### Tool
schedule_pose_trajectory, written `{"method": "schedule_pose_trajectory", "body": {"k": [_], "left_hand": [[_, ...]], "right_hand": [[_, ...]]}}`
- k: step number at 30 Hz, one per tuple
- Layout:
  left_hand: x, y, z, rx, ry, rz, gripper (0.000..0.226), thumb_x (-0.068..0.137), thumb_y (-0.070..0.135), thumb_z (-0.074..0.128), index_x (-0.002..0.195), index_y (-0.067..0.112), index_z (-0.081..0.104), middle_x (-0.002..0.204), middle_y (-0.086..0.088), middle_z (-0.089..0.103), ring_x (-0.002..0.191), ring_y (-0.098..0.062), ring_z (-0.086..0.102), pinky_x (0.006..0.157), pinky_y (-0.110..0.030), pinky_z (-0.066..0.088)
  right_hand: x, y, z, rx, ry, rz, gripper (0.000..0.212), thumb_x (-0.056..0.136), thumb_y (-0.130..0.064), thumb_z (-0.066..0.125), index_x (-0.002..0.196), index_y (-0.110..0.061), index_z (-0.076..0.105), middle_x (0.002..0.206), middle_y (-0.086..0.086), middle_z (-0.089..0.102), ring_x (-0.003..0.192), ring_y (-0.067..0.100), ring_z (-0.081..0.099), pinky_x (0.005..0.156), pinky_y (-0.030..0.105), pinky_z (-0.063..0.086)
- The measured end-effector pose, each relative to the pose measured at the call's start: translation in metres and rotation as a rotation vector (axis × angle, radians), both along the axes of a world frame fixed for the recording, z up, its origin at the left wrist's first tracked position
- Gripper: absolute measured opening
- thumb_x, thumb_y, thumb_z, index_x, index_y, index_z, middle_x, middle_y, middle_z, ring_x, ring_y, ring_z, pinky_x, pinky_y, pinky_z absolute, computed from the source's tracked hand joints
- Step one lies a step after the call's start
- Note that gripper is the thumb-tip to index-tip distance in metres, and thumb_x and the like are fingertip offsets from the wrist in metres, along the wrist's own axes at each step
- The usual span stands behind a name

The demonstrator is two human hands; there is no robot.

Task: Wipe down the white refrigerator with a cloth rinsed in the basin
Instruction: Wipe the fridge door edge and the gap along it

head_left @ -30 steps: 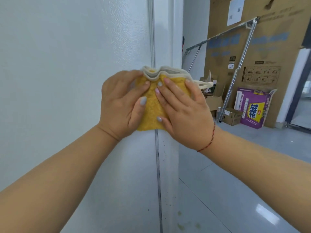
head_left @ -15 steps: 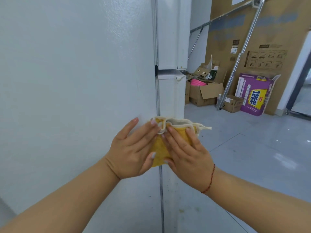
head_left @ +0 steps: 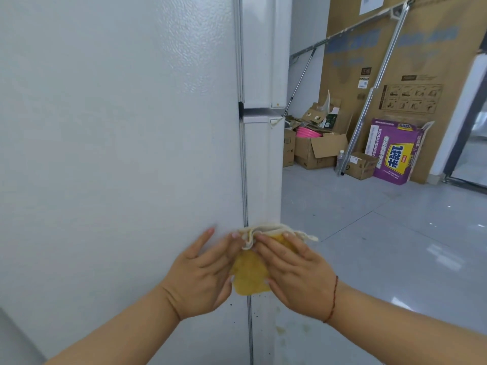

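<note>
The white refrigerator (head_left: pixel 118 154) fills the left half of the view, seen from its side, with the door edge and seam running down the middle. A yellow cloth (head_left: pixel 249 276) with a cream border lies flat over the seam on the lower door's edge. My left hand (head_left: pixel 203 272) presses its left part with straight fingers. My right hand (head_left: pixel 296 270) presses its right part, fingers spread flat. Small dark specks and yellowish stains mark the fridge edge just below the cloth. No basin is in view.
To the right lies a grey tiled floor (head_left: pixel 382 246). Open cardboard boxes (head_left: pixel 316 151), a purple package (head_left: pixel 395 151) and a leaning metal rack (head_left: pixel 369 101) stand at the far wall against a large cardboard sheet.
Both hands have slid the cloth down the fridge's door edge, from above the gap between the doors to well below it. The view has tilted down with them.
</note>
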State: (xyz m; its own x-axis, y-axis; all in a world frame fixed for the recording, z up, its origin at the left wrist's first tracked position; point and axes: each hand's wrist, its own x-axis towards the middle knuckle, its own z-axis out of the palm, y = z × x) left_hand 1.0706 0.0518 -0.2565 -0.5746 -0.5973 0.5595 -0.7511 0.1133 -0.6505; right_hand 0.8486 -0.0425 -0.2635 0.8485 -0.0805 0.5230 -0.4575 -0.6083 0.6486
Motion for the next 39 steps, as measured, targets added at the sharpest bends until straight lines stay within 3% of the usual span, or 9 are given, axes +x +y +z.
{"method": "schedule_pose_trajectory", "body": {"k": [3, 7, 11, 15, 24, 30, 33, 36, 39], "left_hand": [[-0.006, -0.006, 0.04, -0.159, 0.076, 0.01, 0.049, 0.09, 0.028, 0.042, 0.124, 0.002, 0.065, 0.142, -0.011, 0.05, 0.136, -0.024, 0.039, 0.119, -0.05, 0.016], [-0.013, -0.018, 0.107, -0.385, 0.173, -0.003, 0.045, 0.091, 0.025, 0.046, 0.126, 0.004, 0.065, 0.139, -0.01, 0.055, 0.134, -0.027, 0.042, 0.115, -0.052, 0.019], [-0.015, -0.028, 0.135, -0.452, 0.219, -0.082, 0.043, 0.089, 0.018, 0.047, 0.125, 0.003, 0.065, 0.137, -0.01, 0.057, 0.131, -0.028, 0.045, 0.112, -0.054, 0.024], [-0.015, -0.026, 0.099, -0.375, 0.238, -0.071, 0.048, 0.084, 0.015, 0.047, 0.128, 0.001, 0.062, 0.14, -0.011, 0.054, 0.133, -0.027, 0.044, 0.112, -0.052, 0.027], [-0.003, -0.015, -0.01, -0.104, 0.167, -0.116, 0.045, 0.077, 0.016, 0.054, 0.116, 0.002, 0.069, 0.136, -0.011, 0.054, 0.13, -0.026, 0.047, 0.11, -0.045, 0.036], [0.006, -0.006, -0.089, 0.055, 0.055, -0.121, 0.031, 0.095, 0.011, 0.047, 0.112, 0.006, 0.073, 0.134, -0.009, 0.059, 0.128, -0.024, 0.048, 0.102, -0.044, 0.041], [0.007, 0.0, -0.122, 0.136, -0.028, -0.087, 0.035, 0.098, 0.007, 0.042, 0.103, 0.009, 0.077, 0.133, -0.013, 0.058, 0.122, -0.025, 0.05, 0.093, -0.042, 0.042], [0.004, 0.005, -0.156, 0.199, -0.066, -0.041, 0.048, 0.098, 0.005, 0.03, 0.097, 0.011, 0.078, 0.13, -0.012, 0.055, 0.118, -0.025, 0.05, 0.09, -0.041, 0.038], [-0.001, 0.008, -0.179, 0.265, -0.057, 0.004, 0.059, 0.097, 0.003, 0.021, 0.095, 0.014, 0.079, 0.129, -0.009, 0.052, 0.114, -0.024, 0.048, 0.086, -0.038, 0.036]], "right_hand": [[0.007, -0.007, 0.051, -0.055, -0.066, 0.02, 0.052, 0.088, -0.036, 0.047, 0.132, -0.01, 0.056, 0.144, 0.005, 0.048, 0.141, 0.019, 0.033, 0.114, 0.046, 0.018], [0.02, -0.016, 0.128, -0.166, -0.251, 0.088, 0.045, 0.087, -0.03, 0.048, 0.125, -0.012, 0.063, 0.137, 0.005, 0.056, 0.137, 0.021, 0.041, 0.114, 0.049, 0.021], [0.029, -0.022, 0.153, -0.209, -0.372, 0.217, 0.04, 0.087, -0.021, 0.051, 0.121, -0.006, 0.066, 0.132, 0.009, 0.059, 0.133, 0.024, 0.046, 0.112, 0.054, 0.027], [0.03, -0.024, 0.109, -0.136, -0.373, 0.238, 0.046, 0.084, -0.024, 0.055, 0.124, -0.002, 0.062, 0.134, 0.013, 0.057, 0.133, 0.026, 0.045, 0.114, 0.053, 0.025], [0.015, -0.021, -0.006, 0.007, -0.13, 0.173, 0.059, 0.082, -0.033, 0.051, 0.133, -0.004, 0.055, 0.14, 0.01, 0.052, 0.138, 0.021, 0.035, 0.119, 0.048, 0.015], [-0.002, -0.026, -0.075, 0.082, 0.164, 0.15, 0.064, 0.079, -0.031, 0.054, 0.137, -0.002, 0.05, 0.145, 0.009, 0.047, 0.14, 0.02, 0.032, 0.121, 0.044, 0.009], [-0.007, -0.03, -0.109, 0.091, 0.316, 0.126, 0.061, 0.081, -0.031, 0.052, 0.135, -0.002, 0.05, 0.142, 0.008, 0.051, 0.138, 0.021, 0.037, 0.12, 0.043, 0.008], [-0.007, -0.032, -0.14, 0.005, 0.489, 0.101, 0.045, 0.091, -0.014, 0.034, 0.127, -0.009, 0.061, 0.136, 0.001, 0.056, 0.132, 0.02, 0.046, 0.119, 0.047, 0.007], [-0.003, -0.035, -0.165, -0.069, 0.598, 0.071, 0.051, 0.09, -0.007, 0.025, 0.116, -0.015, 0.068, 0.128, -0.006, 0.061, 0.125, 0.016, 0.053, 0.116, 0.047, 0.01]]}}
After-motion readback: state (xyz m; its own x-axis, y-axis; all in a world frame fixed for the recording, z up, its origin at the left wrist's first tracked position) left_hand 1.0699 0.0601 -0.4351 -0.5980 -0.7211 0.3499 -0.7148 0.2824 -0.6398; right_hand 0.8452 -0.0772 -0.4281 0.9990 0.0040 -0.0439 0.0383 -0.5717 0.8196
